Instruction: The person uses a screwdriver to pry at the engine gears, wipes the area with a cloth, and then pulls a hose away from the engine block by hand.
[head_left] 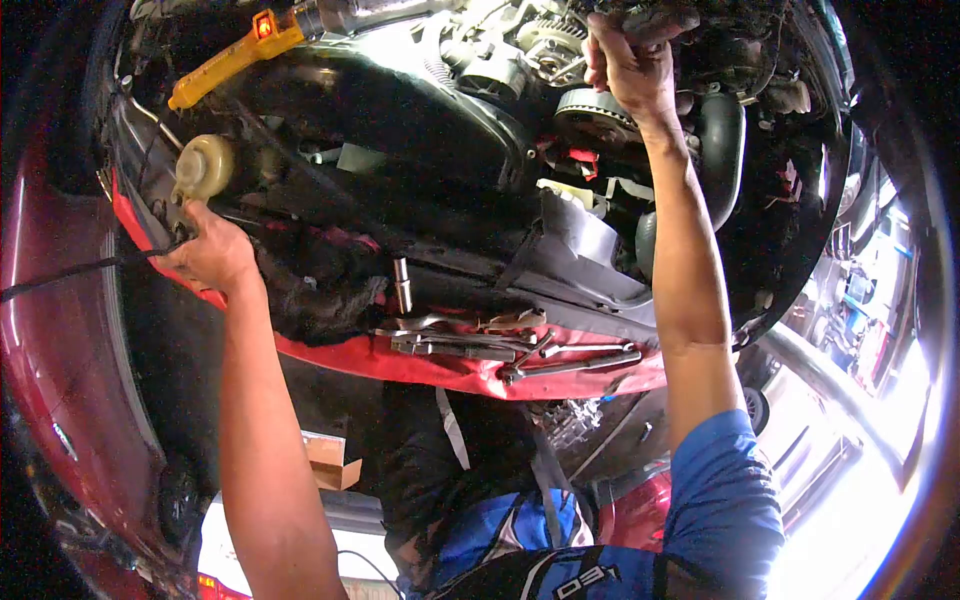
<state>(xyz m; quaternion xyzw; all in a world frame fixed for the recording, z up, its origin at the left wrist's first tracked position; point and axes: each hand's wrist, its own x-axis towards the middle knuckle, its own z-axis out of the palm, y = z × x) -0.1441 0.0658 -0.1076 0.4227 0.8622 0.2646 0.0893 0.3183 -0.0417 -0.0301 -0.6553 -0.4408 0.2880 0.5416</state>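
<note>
My left hand point(218, 252) rests at the car's front left edge, thumb and fingers apart. Just above it sits a yellowed plastic reservoir point(206, 166), and a black cable point(85, 275) runs in from the left to the fingers. My right hand point(636, 75) reaches into the lit engine, fingers curled round something dark that I cannot make out. Beside that hand lie a toothed pulley point(592, 106) and, further up, a toothed gear point(553, 42).
A yellow work light point(238, 62) lies across the upper left. Along the red front edge point(440, 372) lie several wrenches and ratchets point(570, 365), with a tall socket point(402, 285) standing upright. A thick black hose point(722, 155) curves right of my forearm. An open cardboard box point(330, 462) stands below.
</note>
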